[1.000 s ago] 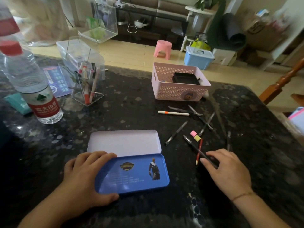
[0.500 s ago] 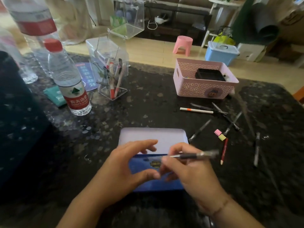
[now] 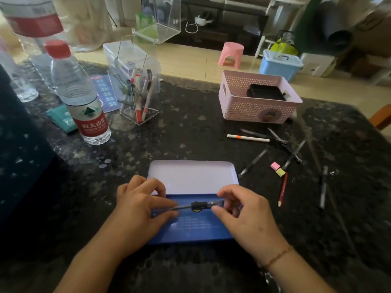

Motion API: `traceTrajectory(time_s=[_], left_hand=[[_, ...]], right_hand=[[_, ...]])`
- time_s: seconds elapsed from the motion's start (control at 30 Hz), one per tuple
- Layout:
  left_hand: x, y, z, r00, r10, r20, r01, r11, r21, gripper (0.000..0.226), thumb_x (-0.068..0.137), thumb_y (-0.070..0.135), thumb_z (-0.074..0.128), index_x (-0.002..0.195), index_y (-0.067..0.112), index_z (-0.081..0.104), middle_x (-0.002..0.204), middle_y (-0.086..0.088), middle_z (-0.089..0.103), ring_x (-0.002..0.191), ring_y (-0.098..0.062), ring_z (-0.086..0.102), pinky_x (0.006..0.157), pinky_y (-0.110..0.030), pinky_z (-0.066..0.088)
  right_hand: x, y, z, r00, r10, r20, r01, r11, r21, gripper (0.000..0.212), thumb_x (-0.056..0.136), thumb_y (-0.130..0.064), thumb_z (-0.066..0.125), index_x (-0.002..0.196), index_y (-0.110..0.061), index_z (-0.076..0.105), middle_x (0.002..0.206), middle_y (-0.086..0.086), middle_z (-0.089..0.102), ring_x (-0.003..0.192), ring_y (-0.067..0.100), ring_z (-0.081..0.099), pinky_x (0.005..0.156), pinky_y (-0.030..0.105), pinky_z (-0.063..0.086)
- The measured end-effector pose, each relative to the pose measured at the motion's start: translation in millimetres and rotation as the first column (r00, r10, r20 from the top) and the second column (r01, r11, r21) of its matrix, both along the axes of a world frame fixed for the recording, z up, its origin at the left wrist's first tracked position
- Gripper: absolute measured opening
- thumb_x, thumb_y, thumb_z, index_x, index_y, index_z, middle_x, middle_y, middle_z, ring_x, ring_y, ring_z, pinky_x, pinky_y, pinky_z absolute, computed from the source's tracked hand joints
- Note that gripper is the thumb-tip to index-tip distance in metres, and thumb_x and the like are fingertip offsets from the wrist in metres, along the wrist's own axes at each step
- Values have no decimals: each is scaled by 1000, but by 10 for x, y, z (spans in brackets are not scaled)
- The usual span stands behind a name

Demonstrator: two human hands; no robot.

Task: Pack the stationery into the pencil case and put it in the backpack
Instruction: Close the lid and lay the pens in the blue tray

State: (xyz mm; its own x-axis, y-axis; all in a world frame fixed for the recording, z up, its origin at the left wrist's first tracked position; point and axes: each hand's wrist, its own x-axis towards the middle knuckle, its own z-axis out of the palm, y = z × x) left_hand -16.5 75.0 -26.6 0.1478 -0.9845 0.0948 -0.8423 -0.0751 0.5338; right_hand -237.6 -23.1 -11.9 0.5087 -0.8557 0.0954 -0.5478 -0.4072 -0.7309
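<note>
Fingers of both hands pinch one dark pen (image 3: 198,205), held level above the open pencil case (image 3: 190,231): left hand (image 3: 137,210) nips the thin tip end, right hand (image 3: 243,214) the thicker clear end. Pen sits lengthwise over the blue half, near the hinge line; whether it touches the metal I cannot tell. Pale half (image 3: 191,176) lies flat on the table beyond, nothing in it.

Judgement: first item going in; packing barely begun. To do it well: keep pen parallel to the long side, lower both ends together, release only once it lies flat against a wall, so later pens stack alongside. Which half is the deeper tray is unclear; check before loading.

Yet to pack, right of the case: red pencil (image 3: 283,190), pink eraser (image 3: 275,165) and yellow eraser (image 3: 280,172) touching, white pen (image 3: 248,138), several dark pens (image 3: 252,163) scattered, some crossed.

Further out: pink basket (image 3: 254,111), clear pen holder (image 3: 138,100), water bottle (image 3: 80,96). No backpack that I can make out.
</note>
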Motion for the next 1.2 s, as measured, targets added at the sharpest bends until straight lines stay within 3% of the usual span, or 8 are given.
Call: traceTrajectory(time_s=[0.13,0.27,0.57,0.67,0.73,0.83,0.9,1.2], left_hand=[[18,-2,-27,1000,3,26,-4,1000,24,33,70,71,57,93,51,69,96,27,46,97,-6,40,92,-41,33],[49,-36,-61,997,23,70,-19,998,-60,35,69,60,60,96,39,68,94,17,55,87,-14,52,77,-50,47],[146,-116,-389,989,141,-43,-144,987,-71,24,74,63,52,91,49,63,91,16,58,78,-25,59,73,-53,50],[187,-105,-454,989,101,-106,-112,988,-106,24,74,74,47,92,61,56,94,19,58,80,-24,59,76,-53,51],[162,-107,-411,992,83,-96,-94,988,-126,25,73,73,49,92,59,57,98,18,58,79,-24,59,75,-52,51],[51,-142,-242,995,95,-35,-98,988,-121,30,67,62,58,89,43,64,103,26,54,75,-19,56,73,-44,49],[-2,-135,-137,994,106,-15,-107,988,-110,27,67,53,69,90,39,65,93,23,58,75,-11,52,71,-36,45],[55,-50,19,978,171,-122,-180,981,-69,19,70,30,81,87,30,73,83,14,65,75,-5,61,72,-27,51]], right_hand=[[10,7,-156,976,118,-185,-153,970,-190,13,81,-25,68,93,-27,68,87,-11,59,80,4,55,74,20,49],[124,37,-180,972,48,-230,-127,932,-339,10,77,-31,65,86,-26,68,81,-7,63,78,13,60,64,26,51],[83,-76,5,990,-45,-135,-10,925,-380,16,82,-37,61,85,-22,65,77,-2,66,73,21,62,59,34,52],[-535,-612,243,966,-259,5,229,845,-483,9,85,-26,61,89,-23,68,86,-4,70,78,19,65,67,35,52],[-1114,-1030,302,884,-435,-172,298,807,-510,20,85,-18,60,101,-28,67,104,-4,67,92,20,64,77,36,53],[-1793,-1401,202,603,-416,-680,170,900,-400,42,87,-12,57,123,-35,57,134,-8,47,117,20,52,90,36,50],[-2037,-1461,120,506,-305,-807,20,939,-343,38,91,-19,57,124,-37,56,144,-10,38,124,17,46,90,32,49],[-2089,-1566,-108,570,-233,-788,-311,827,-469,24,76,-20,73,99,-18,71,109,9,62,87,33,63,56,43,56]])
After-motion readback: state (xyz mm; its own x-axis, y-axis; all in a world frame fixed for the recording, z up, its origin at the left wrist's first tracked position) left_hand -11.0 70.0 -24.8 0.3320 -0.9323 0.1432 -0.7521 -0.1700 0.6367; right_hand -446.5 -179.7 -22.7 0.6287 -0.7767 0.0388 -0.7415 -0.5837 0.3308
